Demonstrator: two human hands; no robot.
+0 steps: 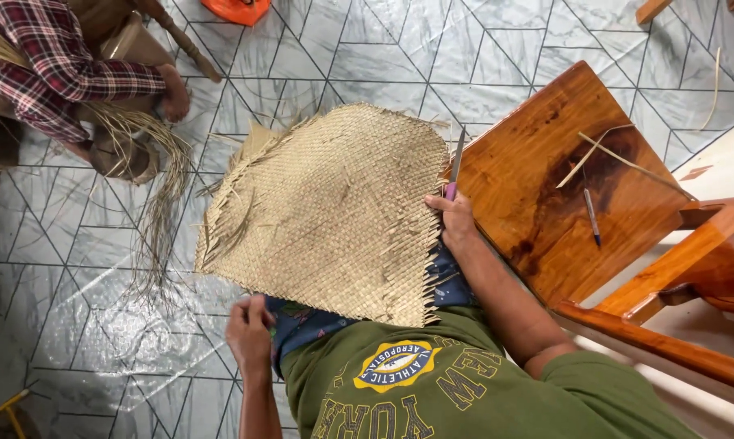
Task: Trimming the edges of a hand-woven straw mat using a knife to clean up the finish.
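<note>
The olive-green shirt [464, 390] filled the near edge, and above it the woven straw mat [326, 211] lay across the person's lap, its far side reaching over the tiled floor [99, 325]. The left hand [249, 332] was closed on the mat's near corner; the right hand [455, 221] was wrapped around a pink-handled knife [456, 162], blade up beside the mat's fringed edge. I judged the blade could slip and nick the weave or the fingers. The knife handle and the lap were mostly hidden, and a co-worker's plaid sleeve [58, 65] was cut off.
</note>
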